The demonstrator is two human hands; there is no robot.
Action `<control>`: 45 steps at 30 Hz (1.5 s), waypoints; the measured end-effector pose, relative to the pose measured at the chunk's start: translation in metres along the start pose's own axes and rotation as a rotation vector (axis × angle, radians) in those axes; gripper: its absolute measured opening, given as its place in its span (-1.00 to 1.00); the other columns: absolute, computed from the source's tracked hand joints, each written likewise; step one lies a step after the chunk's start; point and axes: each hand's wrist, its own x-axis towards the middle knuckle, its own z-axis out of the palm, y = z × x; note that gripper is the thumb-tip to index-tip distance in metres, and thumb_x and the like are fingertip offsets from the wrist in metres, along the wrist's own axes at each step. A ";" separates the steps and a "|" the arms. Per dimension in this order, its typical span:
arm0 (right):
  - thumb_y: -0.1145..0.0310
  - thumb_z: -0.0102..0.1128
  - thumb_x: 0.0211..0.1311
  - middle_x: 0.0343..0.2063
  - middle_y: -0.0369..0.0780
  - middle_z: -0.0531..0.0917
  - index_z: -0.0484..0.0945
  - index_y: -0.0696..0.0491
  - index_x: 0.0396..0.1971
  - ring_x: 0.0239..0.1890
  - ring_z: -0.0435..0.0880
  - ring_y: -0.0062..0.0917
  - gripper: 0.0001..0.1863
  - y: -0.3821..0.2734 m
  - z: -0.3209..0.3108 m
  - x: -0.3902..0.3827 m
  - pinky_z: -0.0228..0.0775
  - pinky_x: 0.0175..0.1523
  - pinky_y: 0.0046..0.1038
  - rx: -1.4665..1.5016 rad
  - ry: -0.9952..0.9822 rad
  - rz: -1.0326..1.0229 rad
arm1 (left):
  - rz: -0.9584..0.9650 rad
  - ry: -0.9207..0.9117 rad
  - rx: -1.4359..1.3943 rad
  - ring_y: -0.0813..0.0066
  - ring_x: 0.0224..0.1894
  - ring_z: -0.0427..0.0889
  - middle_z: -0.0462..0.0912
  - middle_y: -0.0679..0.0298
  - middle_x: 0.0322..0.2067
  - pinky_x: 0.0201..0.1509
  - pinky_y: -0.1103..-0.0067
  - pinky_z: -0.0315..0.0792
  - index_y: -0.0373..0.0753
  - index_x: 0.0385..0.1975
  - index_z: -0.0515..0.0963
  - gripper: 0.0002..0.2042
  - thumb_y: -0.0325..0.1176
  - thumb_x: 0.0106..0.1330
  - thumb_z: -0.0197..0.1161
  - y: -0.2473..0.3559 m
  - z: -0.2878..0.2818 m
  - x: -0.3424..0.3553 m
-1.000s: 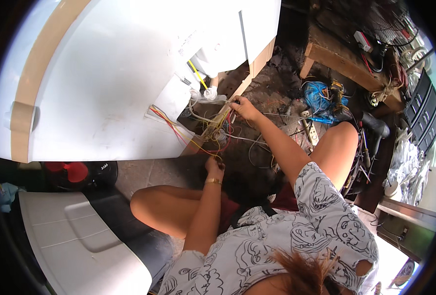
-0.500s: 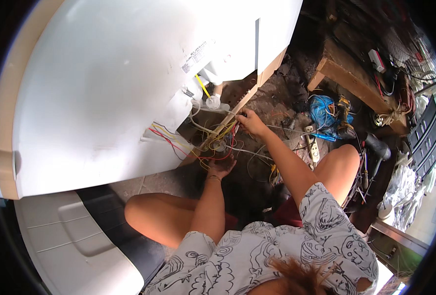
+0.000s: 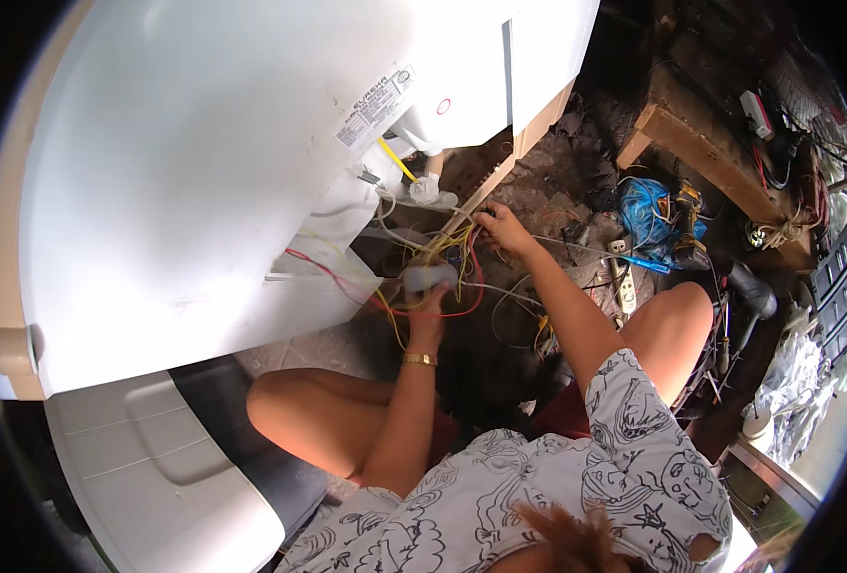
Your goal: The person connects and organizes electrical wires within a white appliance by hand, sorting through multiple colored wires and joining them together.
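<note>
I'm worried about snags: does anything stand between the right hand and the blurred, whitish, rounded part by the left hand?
Yes: thin yellow and red wires lie tangled between the right hand and the blurred, whitish, rounded part at the left hand.

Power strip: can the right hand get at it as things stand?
Likely yes: the power strip lies mostly uncovered near the right forearm, though the right hand seems to be pinching wires and would need freeing.
</note>
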 end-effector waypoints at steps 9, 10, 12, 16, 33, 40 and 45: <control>0.31 0.05 0.24 -0.70 -0.40 0.33 0.42 0.04 -0.30 -0.73 0.25 -0.72 -0.86 0.006 -0.010 0.005 0.06 -0.68 -0.61 -0.018 -0.015 -0.062 | 0.196 -0.279 0.688 0.24 -0.01 0.50 0.54 0.21 -0.14 0.09 0.37 0.37 -0.24 -0.16 0.44 -0.58 -0.68 -0.09 0.26 0.042 0.041 -0.017; 0.31 0.05 0.23 -0.70 -0.40 0.33 0.42 0.05 -0.30 -0.74 0.25 -0.71 -0.86 0.007 -0.011 0.005 0.06 -0.68 -0.60 -0.043 -0.008 -0.070 | 0.102 -0.034 0.637 0.26 -0.05 0.51 0.54 0.24 -0.14 0.09 0.31 0.39 -0.25 -0.17 0.46 -0.72 -0.54 0.08 0.22 0.029 0.035 -0.024; 0.30 0.07 0.22 -0.70 -0.40 0.33 0.42 0.06 -0.30 -0.73 0.26 -0.70 -0.85 0.006 -0.005 0.003 0.08 -0.68 -0.59 -0.063 -0.002 -0.087 | -0.209 0.118 -0.210 0.26 -0.05 0.51 0.54 0.21 -0.13 0.07 0.28 0.41 -0.25 -0.09 0.45 -0.69 -0.43 0.13 0.18 0.015 0.001 -0.012; 0.30 0.10 0.20 -0.70 -0.38 0.36 0.44 0.09 -0.29 -0.73 0.30 -0.69 -0.81 0.010 -0.006 -0.001 0.12 -0.68 -0.56 -0.112 0.006 -0.113 | -0.470 0.301 -0.603 0.25 -0.06 0.53 0.54 0.20 -0.11 0.02 0.27 0.45 -0.24 -0.04 0.44 -0.68 -0.26 0.26 0.07 -0.013 -0.042 0.004; 0.38 0.17 0.10 -0.48 -0.17 0.57 0.48 0.19 -0.35 -0.39 0.50 -0.53 -0.80 0.019 -0.007 0.010 0.37 -0.24 -0.45 -0.318 0.130 -0.425 | -0.220 0.431 -0.145 0.39 -0.35 0.56 0.55 0.26 -0.33 -0.24 0.47 0.51 -0.28 -0.32 0.45 -0.86 -0.45 0.13 0.17 0.014 0.019 0.055; 0.36 0.18 0.09 -0.50 -0.14 0.57 0.46 0.19 -0.36 -0.39 0.53 -0.48 -0.79 0.040 -0.020 0.024 0.38 -0.24 -0.42 -0.148 0.091 -0.321 | 0.070 -0.560 1.067 0.26 -0.46 0.58 0.56 0.22 -0.40 -0.40 0.38 0.50 -0.28 -0.19 0.45 -0.68 -0.46 -0.01 0.23 0.059 0.056 0.071; 0.36 0.19 0.08 -0.48 -0.07 0.58 0.46 0.20 -0.33 -0.38 0.56 -0.39 -0.76 0.036 -0.007 0.024 0.39 -0.23 -0.38 -0.352 0.118 -0.430 | 0.591 -1.025 1.648 0.11 -0.03 0.45 0.47 0.03 -0.16 0.04 0.31 0.34 -0.20 0.12 0.33 -0.33 -0.56 -0.16 0.27 0.075 0.077 0.026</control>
